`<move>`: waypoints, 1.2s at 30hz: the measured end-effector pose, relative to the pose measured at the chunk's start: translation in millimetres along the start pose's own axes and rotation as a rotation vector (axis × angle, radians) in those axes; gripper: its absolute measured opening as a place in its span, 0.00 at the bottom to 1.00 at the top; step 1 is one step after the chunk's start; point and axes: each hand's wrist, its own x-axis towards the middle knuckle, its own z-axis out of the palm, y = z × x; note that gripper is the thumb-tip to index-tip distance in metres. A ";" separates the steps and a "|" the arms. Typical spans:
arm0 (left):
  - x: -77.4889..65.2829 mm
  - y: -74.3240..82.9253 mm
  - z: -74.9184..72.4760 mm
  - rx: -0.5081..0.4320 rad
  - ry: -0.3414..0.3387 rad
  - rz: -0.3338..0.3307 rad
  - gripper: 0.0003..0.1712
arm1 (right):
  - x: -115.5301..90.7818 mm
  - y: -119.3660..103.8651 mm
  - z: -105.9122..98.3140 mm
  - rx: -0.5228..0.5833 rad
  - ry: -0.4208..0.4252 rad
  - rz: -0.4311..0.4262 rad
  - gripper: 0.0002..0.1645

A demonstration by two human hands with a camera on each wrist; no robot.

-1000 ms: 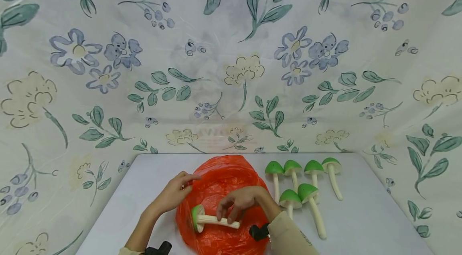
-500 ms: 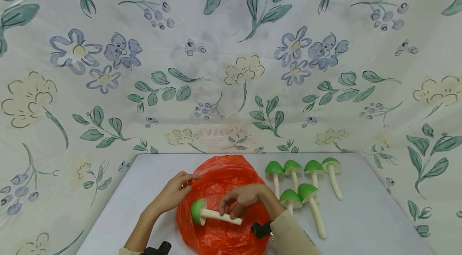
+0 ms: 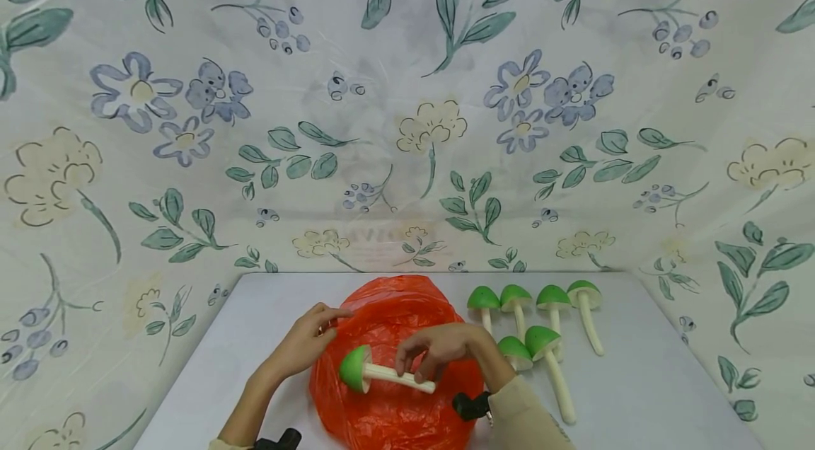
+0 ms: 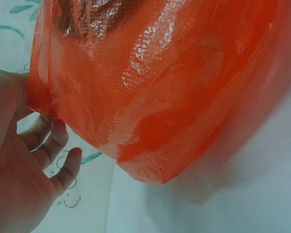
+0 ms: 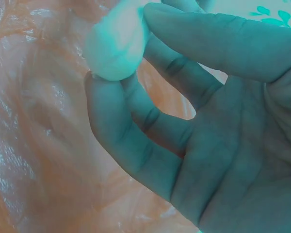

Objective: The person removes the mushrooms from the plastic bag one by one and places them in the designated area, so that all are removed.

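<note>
A red plastic bag (image 3: 382, 416) lies open on the table, its mouth spread wide. My left hand (image 3: 308, 338) pinches the bag's left rim; in the left wrist view the thin film (image 4: 136, 111) passes between thumb and fingers. Over the bag's mouth, my right hand (image 3: 439, 349) holds a green-capped toy mushroom (image 3: 382, 372) by its pale stem, thumb on one side and curled fingers on the other. The cap points left and the stem end right. The right wrist view shows the stem's rounded end (image 5: 117, 46) close up, in tinted colours.
Several more green-capped mushrooms (image 3: 552, 351) lie to the right of the bag on the white table (image 3: 643, 379). A floral cloth (image 3: 382, 181) hangs behind the table. My right forearm partly covers one mushroom (image 3: 516, 351).
My right hand has moved a little to the right with the mushroom. Its cap, earlier partly behind the bag's left rim, now shows fully over the mouth. The left hand has stayed put.
</note>
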 end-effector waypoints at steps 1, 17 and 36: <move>-0.2 -0.1 0.0 -0.001 -0.001 0.001 0.21 | -1.9 0.2 -0.4 0.002 0.004 -0.005 0.15; 0.3 0.0 1.4 0.010 0.000 0.016 0.21 | -25.8 5.2 -1.2 -0.036 0.129 -0.039 0.15; 0.4 -2.4 1.9 0.012 -0.002 0.046 0.22 | -72.3 13.1 2.0 -0.024 0.401 -0.066 0.13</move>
